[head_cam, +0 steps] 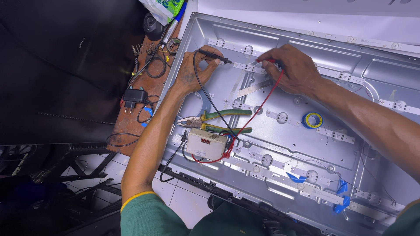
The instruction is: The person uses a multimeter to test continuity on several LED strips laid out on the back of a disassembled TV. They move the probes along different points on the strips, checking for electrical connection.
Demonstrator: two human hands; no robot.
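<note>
On the light strip (245,67), above the tester box (205,143), the left hand (194,70) pinches the black probe (214,56); the right hand (291,67) grips the red probe (267,60). Steady tips keep good contact.

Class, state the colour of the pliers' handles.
Green, on the pliers, seen in the head view.

White tester box (206,144) with red-lit screen, green-white plastic package (164,8) top edge
</note>
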